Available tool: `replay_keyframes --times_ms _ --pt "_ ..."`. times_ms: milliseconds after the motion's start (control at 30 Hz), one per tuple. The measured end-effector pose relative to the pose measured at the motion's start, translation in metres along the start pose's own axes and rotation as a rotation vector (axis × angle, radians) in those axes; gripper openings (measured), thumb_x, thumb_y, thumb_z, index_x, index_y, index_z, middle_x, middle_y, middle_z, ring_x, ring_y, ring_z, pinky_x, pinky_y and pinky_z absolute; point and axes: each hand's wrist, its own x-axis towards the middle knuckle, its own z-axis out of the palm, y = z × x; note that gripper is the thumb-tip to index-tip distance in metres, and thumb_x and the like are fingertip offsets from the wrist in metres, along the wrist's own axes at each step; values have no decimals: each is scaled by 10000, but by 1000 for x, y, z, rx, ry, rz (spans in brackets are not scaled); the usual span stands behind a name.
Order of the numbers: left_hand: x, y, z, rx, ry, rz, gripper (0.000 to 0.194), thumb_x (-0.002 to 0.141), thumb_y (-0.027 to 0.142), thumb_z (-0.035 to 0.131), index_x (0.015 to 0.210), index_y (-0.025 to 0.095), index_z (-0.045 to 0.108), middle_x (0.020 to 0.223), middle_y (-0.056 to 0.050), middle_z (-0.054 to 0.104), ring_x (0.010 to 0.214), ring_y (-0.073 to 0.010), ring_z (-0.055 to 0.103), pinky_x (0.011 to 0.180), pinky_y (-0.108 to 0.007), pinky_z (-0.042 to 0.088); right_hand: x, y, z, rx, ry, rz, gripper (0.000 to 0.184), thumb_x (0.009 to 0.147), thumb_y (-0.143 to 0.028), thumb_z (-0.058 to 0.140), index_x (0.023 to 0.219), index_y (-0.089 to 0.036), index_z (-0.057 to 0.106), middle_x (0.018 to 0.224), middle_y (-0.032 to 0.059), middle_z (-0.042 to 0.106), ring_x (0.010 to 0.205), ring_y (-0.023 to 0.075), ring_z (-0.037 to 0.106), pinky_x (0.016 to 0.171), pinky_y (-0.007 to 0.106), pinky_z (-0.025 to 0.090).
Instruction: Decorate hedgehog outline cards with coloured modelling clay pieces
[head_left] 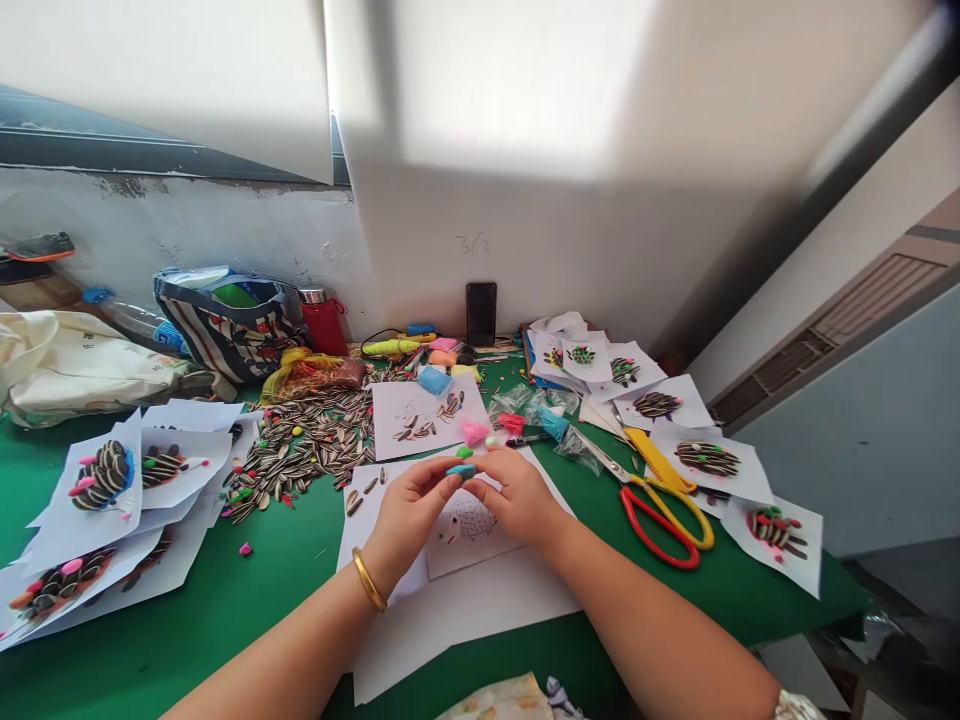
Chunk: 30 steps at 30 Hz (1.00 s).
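Both hands meet over white paper in the middle of the table. My left hand (pixel 416 505), with a gold bangle at the wrist, pinches a small piece of blue modelling clay (pixel 462 470). From the other side my right hand (pixel 517 495) has its fingers closed on the same piece. Below them lies a sheet with a drawn hedgehog (pixel 474 520), partly covered by the hands. Lumps of green clay (pixel 465 453) and pink clay (pixel 475 432) are just beyond the fingertips. A few sunflower seeds (pixel 354 500) rest on the paper left of my left hand.
A heap of sunflower seeds (pixel 307 440) spreads to the left. Red-and-yellow scissors (pixel 664 510) lie at right, near finished seed pictures (pixel 709 458). More seed pictures (pixel 105 480) are stacked at left. A phone (pixel 481 313), a red bottle (pixel 324 322) and a striped bag (pixel 225 325) stand by the wall.
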Motion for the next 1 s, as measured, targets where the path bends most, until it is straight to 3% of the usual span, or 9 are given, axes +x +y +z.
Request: replay_keyframes --times_ms 167,300,400,533,700,833,1000 --pt "1 -6 -4 200 -9 172 249 814 349 698 1034 245 752 1019 -69 697 938 -207 644 802 -323 527 1 -4 0 -36 -35 -1 189 968 -292 514 931 -226 687 843 30 733 762 183 616 858 367 430" --pt "1 -6 -5 222 -7 192 141 807 334 706 869 227 774 834 -49 700 806 -191 636 755 -315 512 0 -7 3 -59 -35 -17 168 933 -238 528 862 -216 678 766 18 709 704 173 594 802 351 428" --pt "0 -2 -4 181 34 156 160 811 361 702 835 219 771 809 -47 702 778 -193 635 729 -313 513 -1 -7 3 -44 -5 15 118 895 -287 601 950 -221 682 871 32 719 788 191 611 754 328 435" --pt "-1 0 -2 173 8 125 193 835 372 672 913 232 779 901 -58 723 855 -207 651 798 -332 521 -1 -6 1 -19 -36 30 204 923 -362 600 1069 -238 671 917 27 714 821 187 612 758 317 435" --pt "-2 -2 -2 304 9 198 271 815 346 684 1065 268 752 973 -57 673 866 -190 629 734 -301 522 1 -7 2 -74 -36 28 171 936 -256 534 838 -211 667 755 19 665 730 171 573 703 298 407" --pt "-2 -3 -3 327 1 236 158 820 319 674 920 250 777 865 -44 694 822 -187 635 746 -305 515 1 -10 5 -134 -57 24 180 848 -192 574 669 -200 596 630 -3 585 646 158 523 659 290 380" --pt "-1 -3 -3 329 11 225 159 862 307 627 888 246 772 875 -44 726 842 -200 650 789 -328 516 0 -9 3 -63 -77 79 50 861 -219 611 837 -214 655 773 0 659 731 158 575 691 280 399"
